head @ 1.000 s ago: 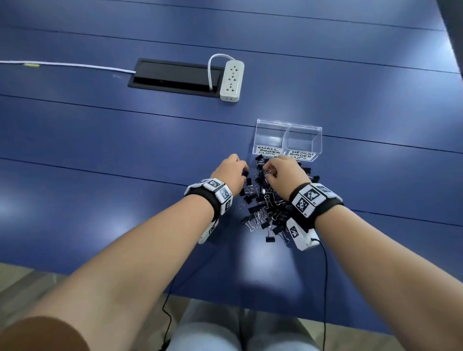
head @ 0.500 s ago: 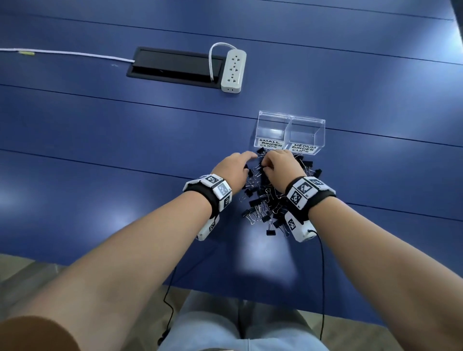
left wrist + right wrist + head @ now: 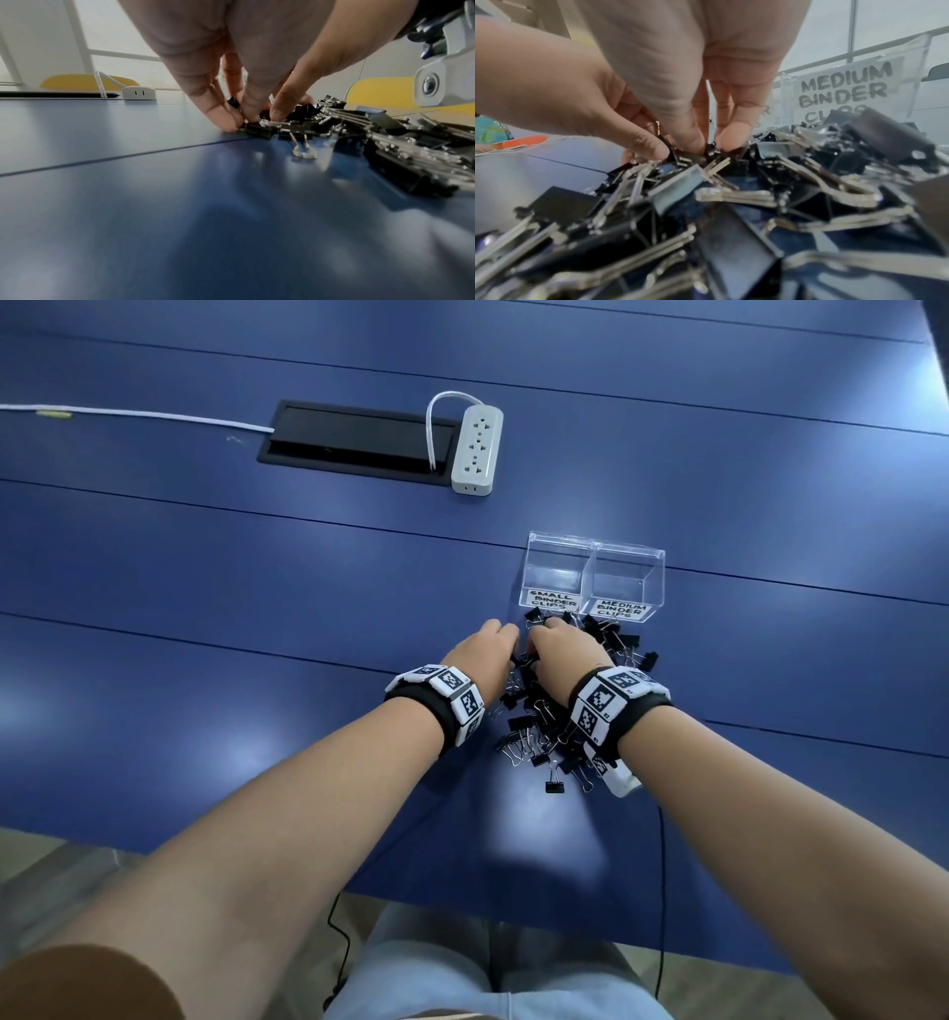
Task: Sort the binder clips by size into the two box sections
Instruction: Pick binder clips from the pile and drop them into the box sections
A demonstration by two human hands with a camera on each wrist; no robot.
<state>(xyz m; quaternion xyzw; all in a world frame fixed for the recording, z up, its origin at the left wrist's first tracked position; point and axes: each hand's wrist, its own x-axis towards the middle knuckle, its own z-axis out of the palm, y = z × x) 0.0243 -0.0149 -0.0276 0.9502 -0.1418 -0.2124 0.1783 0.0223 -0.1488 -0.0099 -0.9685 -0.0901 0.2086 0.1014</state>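
A clear two-section box point(image 3: 595, 546) stands on the blue table, its near wall labelled for small clips point(image 3: 552, 600) on the left and medium clips point(image 3: 619, 610) on the right; both sections look empty. Several black binder clips point(image 3: 539, 726) lie heaped just in front of it. My left hand point(image 3: 485, 652) is at the heap's left far edge, where its fingertips point(image 3: 239, 119) pinch a small black clip point(image 3: 258, 130) lying on the table. My right hand point(image 3: 562, 649) is beside it, thumb and fingers point(image 3: 680, 150) closed around a black clip point(image 3: 707, 153) in the heap.
A white power strip point(image 3: 477, 449) and a black cable hatch point(image 3: 354, 441) sit further back on the left, with a white cord point(image 3: 133, 414) running off left. The table's near edge point(image 3: 513, 909) is close to my lap. Yellow chairs point(image 3: 85, 81) stand behind the table.
Both hands have drawn closer together at the far end of the heap, near the box. Their fingertips have closed onto clips.
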